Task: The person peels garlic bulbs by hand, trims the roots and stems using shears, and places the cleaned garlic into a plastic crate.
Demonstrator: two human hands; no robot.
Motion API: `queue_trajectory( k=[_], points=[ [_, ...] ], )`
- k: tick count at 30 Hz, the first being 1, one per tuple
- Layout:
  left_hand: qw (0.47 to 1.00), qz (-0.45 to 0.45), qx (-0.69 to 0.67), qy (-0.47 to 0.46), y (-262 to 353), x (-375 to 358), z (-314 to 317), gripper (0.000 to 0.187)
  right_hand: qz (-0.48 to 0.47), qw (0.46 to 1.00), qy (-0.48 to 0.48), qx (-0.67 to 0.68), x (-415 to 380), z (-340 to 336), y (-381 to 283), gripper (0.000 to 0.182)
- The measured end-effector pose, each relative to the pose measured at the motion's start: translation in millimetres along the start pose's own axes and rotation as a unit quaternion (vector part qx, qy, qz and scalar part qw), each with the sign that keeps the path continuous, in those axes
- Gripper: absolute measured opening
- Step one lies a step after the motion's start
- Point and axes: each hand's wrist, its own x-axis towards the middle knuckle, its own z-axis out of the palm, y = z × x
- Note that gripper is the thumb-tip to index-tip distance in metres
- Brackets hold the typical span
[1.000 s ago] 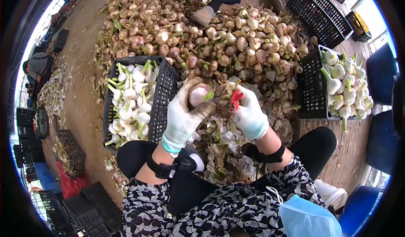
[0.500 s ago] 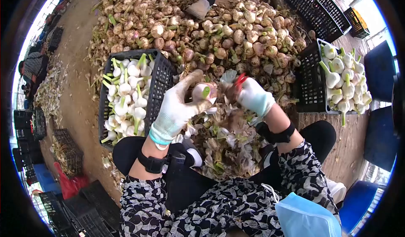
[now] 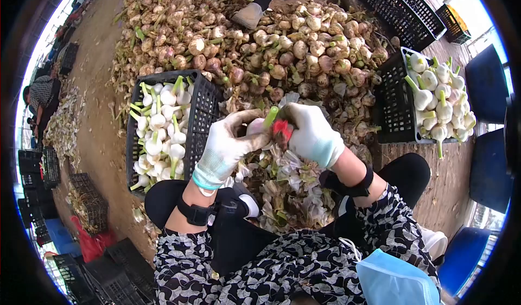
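garlic bulb [image 3: 255,127], pinkish-white with a green stem [image 3: 271,117], partly hidden by fingers [image 3: 245,116].

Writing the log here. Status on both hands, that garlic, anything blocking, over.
Left hand holding garlic bulb, green stem up. Right hand close beside it, something red at its fingertips. Fingers partly hide the bulb.

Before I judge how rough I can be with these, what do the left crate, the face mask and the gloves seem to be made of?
Left crate: likely rigid black plastic, dull sheen, evenly perforated wall.
Face mask: probably thin non-woven fabric, matte pale blue, with a soft white cord.
Gloves: seemingly knit fabric, white with turquoise cuffs; any coating is unclear under the dirt.
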Motion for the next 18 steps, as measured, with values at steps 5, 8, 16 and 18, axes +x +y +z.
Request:
queue_trajectory(
  k=[5, 8, 16, 18],
  points=[
    [1.000, 0.027, -0.009, 0.010, 4.4, 0.2, 2.4, 0.047, 0.126, 0.985, -0.021, 0.114, 3.6, 3.5, 13.6, 0.013],
    [0.996, 0.071, -0.036, 0.028, -5.8, 3.3, 5.2, 0.047, 0.087, 0.983, 0.065, 0.150, -4.6, 16.7, -8.0, 0.008],
    [0.928, 0.115, -0.349, 0.058, -13.6, 3.4, -16.5, 0.042, 0.233, 0.969, 0.077, 0.024, 3.0, 63.5, 43.7, 0.017],
    [0.904, 0.138, -0.398, 0.075, -11.3, 9.4, -26.4, 0.040, 0.227, 0.957, -0.151, -0.096, -9.1, 88.8, 70.7, 0.019]
  ],
)
